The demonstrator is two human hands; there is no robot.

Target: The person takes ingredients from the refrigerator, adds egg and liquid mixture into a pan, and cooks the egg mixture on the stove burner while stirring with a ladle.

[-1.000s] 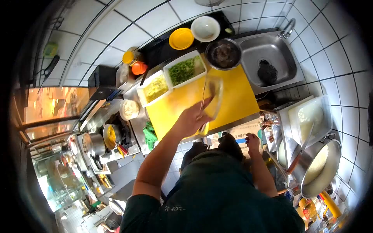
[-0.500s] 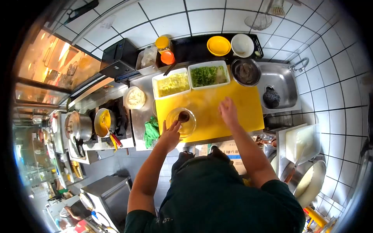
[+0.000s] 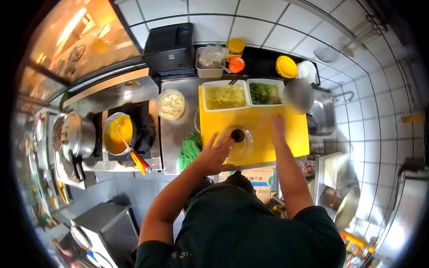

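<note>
My left hand (image 3: 215, 156) lies at the left rim of a clear round bowl (image 3: 243, 156) near the front of the yellow cutting board (image 3: 263, 125). Its fingers are spread, with the fingertips by a dark brown round thing (image 3: 237, 135) in the bowl, too small to name. My right hand (image 3: 279, 127) hovers over the board's right part, smeared by motion, so its fingers cannot be made out. Beyond the hands stand a white tub of chopped yellowish food (image 3: 225, 97), a white tub of chopped greens (image 3: 264, 93) and a blurred dark round bowl (image 3: 299, 96).
Left of the board are a crumpled green cloth (image 3: 191, 149) and a tub of white pieces (image 3: 171, 106). A pan of yellow liquid (image 3: 120, 133) sits on the stove beside a lidded pot (image 3: 78, 134). A metal sink (image 3: 322, 114) is at the right.
The camera view has turned towards the stove, so the board and bowl appear further right. My left hand stays by the bowl with fingers spread; my right hand is now blurred.
</note>
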